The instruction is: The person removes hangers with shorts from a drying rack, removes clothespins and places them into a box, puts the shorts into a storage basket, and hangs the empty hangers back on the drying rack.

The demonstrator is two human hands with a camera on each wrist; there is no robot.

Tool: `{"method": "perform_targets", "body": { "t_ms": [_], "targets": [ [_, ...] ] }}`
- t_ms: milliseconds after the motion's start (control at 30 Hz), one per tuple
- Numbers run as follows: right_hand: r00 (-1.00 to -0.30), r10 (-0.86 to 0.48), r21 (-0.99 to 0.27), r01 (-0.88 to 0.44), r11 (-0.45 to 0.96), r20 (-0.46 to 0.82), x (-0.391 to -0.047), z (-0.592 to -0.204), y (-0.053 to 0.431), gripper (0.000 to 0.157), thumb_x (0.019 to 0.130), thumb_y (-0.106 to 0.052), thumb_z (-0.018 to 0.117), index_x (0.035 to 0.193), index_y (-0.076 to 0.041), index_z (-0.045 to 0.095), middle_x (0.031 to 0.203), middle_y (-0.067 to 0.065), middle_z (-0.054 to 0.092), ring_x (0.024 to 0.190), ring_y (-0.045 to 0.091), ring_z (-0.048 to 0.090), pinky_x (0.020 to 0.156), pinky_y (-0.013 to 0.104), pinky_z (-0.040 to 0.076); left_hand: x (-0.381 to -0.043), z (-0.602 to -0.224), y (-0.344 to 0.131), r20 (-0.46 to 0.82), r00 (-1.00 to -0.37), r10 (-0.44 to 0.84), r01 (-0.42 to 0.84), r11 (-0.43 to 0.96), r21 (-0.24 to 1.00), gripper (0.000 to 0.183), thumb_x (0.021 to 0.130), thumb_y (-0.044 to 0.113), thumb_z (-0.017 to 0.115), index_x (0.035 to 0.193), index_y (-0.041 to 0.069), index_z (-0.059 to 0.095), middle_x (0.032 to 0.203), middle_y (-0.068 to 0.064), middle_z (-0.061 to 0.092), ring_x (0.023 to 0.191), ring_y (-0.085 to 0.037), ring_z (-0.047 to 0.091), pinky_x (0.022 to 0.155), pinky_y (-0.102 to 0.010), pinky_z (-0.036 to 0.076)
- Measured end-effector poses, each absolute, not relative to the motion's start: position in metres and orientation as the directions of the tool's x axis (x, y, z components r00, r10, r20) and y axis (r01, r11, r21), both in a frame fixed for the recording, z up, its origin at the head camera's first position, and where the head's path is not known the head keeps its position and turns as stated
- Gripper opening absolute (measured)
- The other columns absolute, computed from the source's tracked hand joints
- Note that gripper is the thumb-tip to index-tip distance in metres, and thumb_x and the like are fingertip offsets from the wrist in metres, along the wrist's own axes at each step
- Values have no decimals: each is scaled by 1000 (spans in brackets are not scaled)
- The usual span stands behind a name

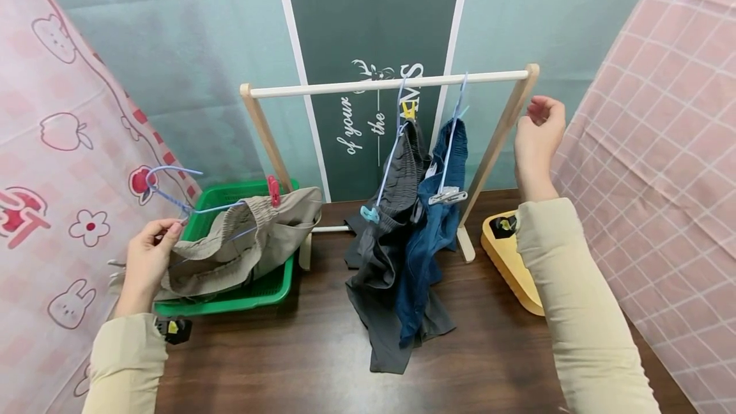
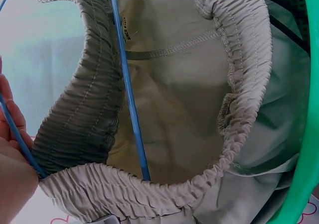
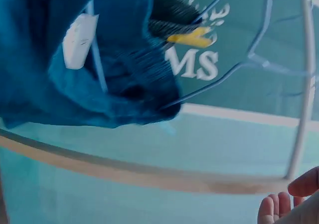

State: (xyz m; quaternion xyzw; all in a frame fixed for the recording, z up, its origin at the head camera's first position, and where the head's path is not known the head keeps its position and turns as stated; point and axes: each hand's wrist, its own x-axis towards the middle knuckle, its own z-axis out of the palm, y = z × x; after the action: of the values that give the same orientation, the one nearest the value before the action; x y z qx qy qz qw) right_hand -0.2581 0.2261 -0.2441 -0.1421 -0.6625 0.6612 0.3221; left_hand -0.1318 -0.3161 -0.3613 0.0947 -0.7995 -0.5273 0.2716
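My left hand [image 1: 148, 257] pinches the wire of a blue hanger [image 1: 215, 209], whose hook sticks up above the fingers. Beige trousers [image 1: 293, 229] with an elastic waistband hang on that hanger, over a green basket [image 1: 247, 305]; a red clothespin [image 1: 273, 190] grips the waistband. In the left wrist view the waistband [image 2: 251, 84] gapes wide with the hanger bar crossing it. My right hand [image 1: 539, 142] is raised beside the right end of the wooden rack [image 1: 506, 126], fingers loosely bent and holding nothing.
Dark grey trousers [image 1: 397, 209] and blue jeans [image 1: 422, 260] hang from the white rail [image 1: 345, 87] on hangers with clothespins, their legs reaching the brown table [image 1: 276, 363]. A yellow tray [image 1: 517, 273] lies at the right. Patterned curtains stand on both sides.
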Motion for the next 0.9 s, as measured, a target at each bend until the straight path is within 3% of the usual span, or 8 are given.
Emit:
{"method": "perform_targets", "body": {
  "t_ms": [233,433,667,900],
  "targets": [
    [-809,467,-931,-346,115,358,-232,-223,188,34,87,11,40,106,-13,56,95,-9,52,94,5,52,88,20,42,-133,-362,-315,330,-845,-421,140,422,896,33,93,7,59,80,37,65,75,31,56,68,5,46,62,-7,37],
    [-882,173,-891,-402,212,439,-203,-215,146,38,86,9,41,120,0,54,101,-6,56,98,8,55,94,23,44,-134,-362,-314,339,-852,-398,151,434,888,35,92,5,59,79,37,64,76,30,56,69,6,46,63,-7,37],
    [-915,-147,-879,-402,255,376,-177,-224,102,38,87,6,46,123,2,54,116,16,60,107,20,57,96,30,45,-133,-361,-314,349,-863,-365,169,443,881,35,93,4,58,81,37,65,77,30,56,70,4,45,62,-8,36],
    [-891,-335,-868,-406,286,307,-169,-245,59,30,90,1,48,116,-3,63,115,13,67,106,21,63,91,34,51,-133,-361,-315,385,-864,-326,218,447,868,38,92,0,58,79,36,65,75,27,55,70,3,44,61,-9,36]
  ]
}}
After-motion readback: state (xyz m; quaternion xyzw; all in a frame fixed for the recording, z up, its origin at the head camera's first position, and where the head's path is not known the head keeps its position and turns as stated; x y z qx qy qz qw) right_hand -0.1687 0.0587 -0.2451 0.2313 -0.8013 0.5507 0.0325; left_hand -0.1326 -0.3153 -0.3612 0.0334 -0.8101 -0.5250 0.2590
